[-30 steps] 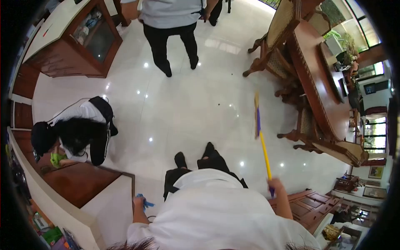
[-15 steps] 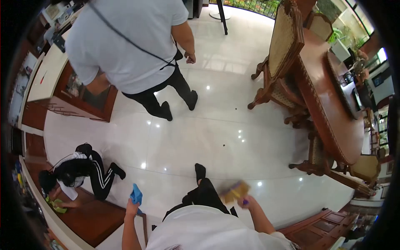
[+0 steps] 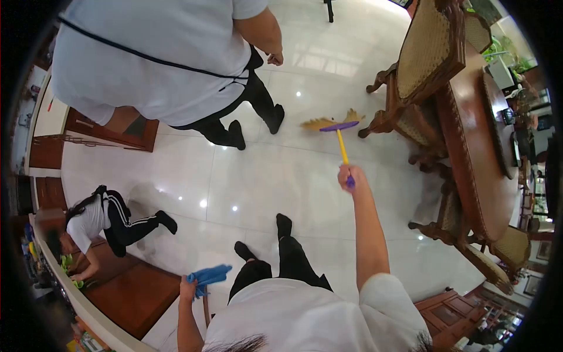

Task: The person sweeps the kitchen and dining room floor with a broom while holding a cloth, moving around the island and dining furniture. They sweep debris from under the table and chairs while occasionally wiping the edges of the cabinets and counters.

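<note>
My right hand is stretched out in front, closed around the purple grip of a duster. The duster has a yellow handle, a purple crosspiece and tan, fluffy fibres, held out over the tiled floor near the chair legs. Low on the left, my left hand is closed on a blue cloth, whose loose end hangs out to the right. Both my feet in black socks stand on the tiles.
A person in a white shirt stands ahead on the left. Another person bends at a low brown cabinet, a hand on something green. Carved chairs and a long wooden table line the right side.
My right arm has swung forward, carrying the duster from beside my body out over the floor. The blue cloth has swung out to the right. I have moved forward, nearer the standing person.
</note>
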A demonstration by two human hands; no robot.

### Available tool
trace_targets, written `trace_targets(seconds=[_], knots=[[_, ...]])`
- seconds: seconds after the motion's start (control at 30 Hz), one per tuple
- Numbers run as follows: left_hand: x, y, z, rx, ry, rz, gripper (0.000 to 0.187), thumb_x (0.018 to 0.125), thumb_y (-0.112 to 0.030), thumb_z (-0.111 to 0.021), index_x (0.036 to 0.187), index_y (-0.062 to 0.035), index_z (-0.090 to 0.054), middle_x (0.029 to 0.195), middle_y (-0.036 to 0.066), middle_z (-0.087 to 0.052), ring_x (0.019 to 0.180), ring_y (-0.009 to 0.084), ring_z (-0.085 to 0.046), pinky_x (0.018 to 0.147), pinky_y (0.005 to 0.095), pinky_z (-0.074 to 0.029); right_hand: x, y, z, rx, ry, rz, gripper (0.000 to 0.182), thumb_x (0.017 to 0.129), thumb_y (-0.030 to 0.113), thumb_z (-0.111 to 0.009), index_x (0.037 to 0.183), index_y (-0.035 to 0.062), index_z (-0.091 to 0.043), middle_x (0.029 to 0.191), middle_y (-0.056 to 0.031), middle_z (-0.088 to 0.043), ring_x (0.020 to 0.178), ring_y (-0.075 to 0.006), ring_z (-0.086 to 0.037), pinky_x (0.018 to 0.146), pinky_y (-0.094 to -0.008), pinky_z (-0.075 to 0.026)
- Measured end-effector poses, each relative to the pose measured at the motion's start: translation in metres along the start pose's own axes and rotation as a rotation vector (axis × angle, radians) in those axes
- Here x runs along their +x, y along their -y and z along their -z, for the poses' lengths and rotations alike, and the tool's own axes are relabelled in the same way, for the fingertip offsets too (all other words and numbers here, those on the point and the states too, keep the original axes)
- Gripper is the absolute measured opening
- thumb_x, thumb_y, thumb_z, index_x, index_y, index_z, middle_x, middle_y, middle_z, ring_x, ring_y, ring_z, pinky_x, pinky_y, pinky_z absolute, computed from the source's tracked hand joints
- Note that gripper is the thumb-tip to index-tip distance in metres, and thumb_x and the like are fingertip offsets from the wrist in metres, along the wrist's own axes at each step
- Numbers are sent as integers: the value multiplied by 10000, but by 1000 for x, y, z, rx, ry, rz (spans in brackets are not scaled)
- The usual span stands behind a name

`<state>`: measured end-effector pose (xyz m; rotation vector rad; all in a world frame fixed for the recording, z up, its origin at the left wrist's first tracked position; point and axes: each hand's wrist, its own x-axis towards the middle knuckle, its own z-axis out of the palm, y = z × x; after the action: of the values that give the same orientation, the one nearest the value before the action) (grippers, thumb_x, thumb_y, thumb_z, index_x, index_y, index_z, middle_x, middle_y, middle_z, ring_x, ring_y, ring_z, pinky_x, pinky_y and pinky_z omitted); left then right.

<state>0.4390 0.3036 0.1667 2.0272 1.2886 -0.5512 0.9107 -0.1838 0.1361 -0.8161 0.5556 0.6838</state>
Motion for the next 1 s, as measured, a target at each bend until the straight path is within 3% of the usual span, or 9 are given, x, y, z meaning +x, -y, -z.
trace_targets(seconds=[0.17, 0.23, 0.33, 0.53, 0.63, 0.67, 0.73, 0.9, 1.0], knots=[[10, 76, -4, -48, 66, -36, 275, 665, -77, -570, 887, 36, -454, 812, 191, -568, 768, 288, -573, 655, 358, -450, -181, -91, -42, -245, -95, -77, 302, 837, 193, -440, 550, 130, -371, 363, 12, -304, 275, -122, -311, 279, -258, -242], [11, 84, 1, 17, 79, -36, 283, 659, -72, -565, 896, 38, -454, 840, 189, -569, 787, 289, -572, 667, 356, -453, -243, -100, -78, -166, -203, -474, 59, 815, 126, -447, 777, 109, -406, 444, 47, -306, 316, -71, -293, 296, -220, -242], [18, 94, 12, -41, 72, 101, 327, 667, -71, -555, 954, 36, -439, 891, 189, -558, 825, 285, -566, 696, 357, -459, -280, -118, -103, -256, -118, -728, 113, 804, 111, -465, 900, 98, -408, 491, 55, -290, 337, -51, -276, 305, -205, -243], [31, 117, 33, -81, -49, 15, 203, 691, -52, -577, 834, -8, -440, 739, 120, -533, 704, 211, -530, 633, 334, -436, -177, -237, -111, -811, 214, -801, 130, 797, 85, -464, 917, 37, -479, 540, 9, -431, 359, -52, -356, 321, -188, -271], [17, 127, 56, -95, -88, 13, 191, 706, -50, -568, 840, -19, -437, 700, 91, -512, 671, 177, -512, 603, 319, -427, -82, -261, -115, -903, 223, -942, 443, 744, 135, -531, 1179, 132, -448, 568, 16, -465, 396, -47, -420, 332, -199, -347], [9, 134, 63, -92, -91, 28, 191, 706, -50, -568, 840, -19, -437, 700, 91, -512, 671, 177, -512, 603, 319, -427, -80, -241, -151, -1143, 272, -712, 65, 735, 143, -541, 739, 84, -515, 542, 25, -440, 378, -61, -374, 329, -214, -309], [-6, 151, 71, -171, -111, 97, 243, 703, -102, -580, 864, -6, -424, 743, 162, -551, 707, 266, -551, 634, 350, -430, -14, -220, -114, -1239, 33, -756, 74, 696, 162, -593, 709, 97, -561, 513, 15, -434, 380, -72, -389, 329, -221, -322], [-46, 231, 58, -368, -127, 313, 249, 700, -105, -583, 859, 10, -430, 751, 155, -558, 703, 244, -555, 611, 359, -439, 58, -142, -133, -1598, -235, -455, 204, 698, 142, -577, 535, 33, -521, 437, -83, -472, 336, -174, -446, 293, -317, -309], [-73, 272, 32, -87, -172, 394, 347, 700, -97, -577, 963, 71, -429, 863, 191, -571, 779, 263, -575, 657, 330, -463, 79, -173, -128, -1792, -235, -62, 207, 679, 130, -542, 528, -7, -506, 446, -99, -487, 358, -210, -475, 320, -349, -353]])
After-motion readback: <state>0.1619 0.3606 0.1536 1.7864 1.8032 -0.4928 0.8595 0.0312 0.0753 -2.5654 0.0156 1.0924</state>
